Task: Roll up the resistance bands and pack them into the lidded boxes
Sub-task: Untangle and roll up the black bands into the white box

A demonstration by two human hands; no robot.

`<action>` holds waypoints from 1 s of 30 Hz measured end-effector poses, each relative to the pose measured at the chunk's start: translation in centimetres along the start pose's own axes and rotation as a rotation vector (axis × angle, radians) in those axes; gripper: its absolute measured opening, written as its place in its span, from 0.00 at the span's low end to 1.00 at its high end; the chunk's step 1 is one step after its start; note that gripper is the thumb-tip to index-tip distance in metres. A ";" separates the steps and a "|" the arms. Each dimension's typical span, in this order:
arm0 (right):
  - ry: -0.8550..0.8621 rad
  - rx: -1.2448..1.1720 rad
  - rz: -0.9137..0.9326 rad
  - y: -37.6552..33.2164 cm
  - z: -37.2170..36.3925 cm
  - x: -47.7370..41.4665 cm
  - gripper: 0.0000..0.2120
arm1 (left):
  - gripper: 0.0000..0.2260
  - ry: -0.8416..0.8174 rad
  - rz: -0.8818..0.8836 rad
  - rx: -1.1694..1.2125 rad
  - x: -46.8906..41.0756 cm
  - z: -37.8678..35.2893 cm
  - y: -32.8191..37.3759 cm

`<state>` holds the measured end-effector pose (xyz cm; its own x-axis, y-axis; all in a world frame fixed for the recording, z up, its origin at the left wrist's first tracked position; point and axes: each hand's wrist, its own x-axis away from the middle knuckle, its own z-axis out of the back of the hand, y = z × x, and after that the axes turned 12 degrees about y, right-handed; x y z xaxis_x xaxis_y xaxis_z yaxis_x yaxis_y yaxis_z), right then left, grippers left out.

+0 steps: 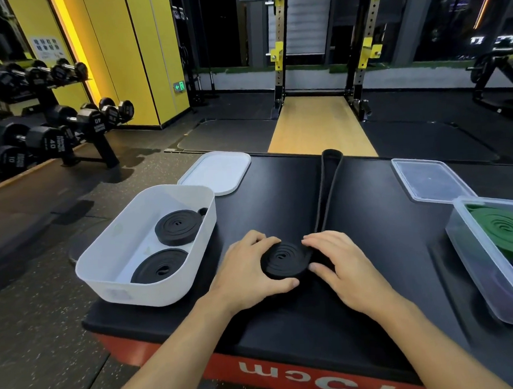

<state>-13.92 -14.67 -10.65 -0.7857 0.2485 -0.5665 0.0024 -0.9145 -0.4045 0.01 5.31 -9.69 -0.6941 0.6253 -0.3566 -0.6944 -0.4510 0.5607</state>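
Left hand (248, 267) grips coil (285, 257) at 9 o'clock, right hand (345, 267) at 3; tail (318, 220) runs to 12. Slack grip likely lets coil spring open.

We are holding both bare forearms stretched in from 7 and 5 o'clock, angling toward each other. Our left hand (248, 267) is gripping the roll (285, 260) from its 9 o'clock side, with fingers curling over at 11 and the thumb pressing at 6. Our right hand (342, 267) is holding it from 3 o'clock, with fingers lying over at 1 and the thumb touching at 4. Both palms are facing down.
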 end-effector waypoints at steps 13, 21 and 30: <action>-0.169 0.050 -0.016 -0.9 0.5 0.0 0.25 | 0.37 -0.044 -0.049 0.074 -0.3 0.6 0.2; -0.195 0.067 0.039 -0.8 0.6 0.0 0.27 | 0.34 -0.123 -0.017 0.126 -1.4 0.7 0.4; -0.104 0.035 0.051 -0.6 0.4 0.3 0.24 | 0.39 -0.129 -0.094 -0.013 -2.2 0.3 1.9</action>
<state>-14.36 -14.21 -10.33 -0.8452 0.1682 -0.5073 0.0241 -0.9363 -0.3505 0.26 3.27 -7.67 -0.5959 0.7418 -0.3075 -0.7584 -0.3939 0.5193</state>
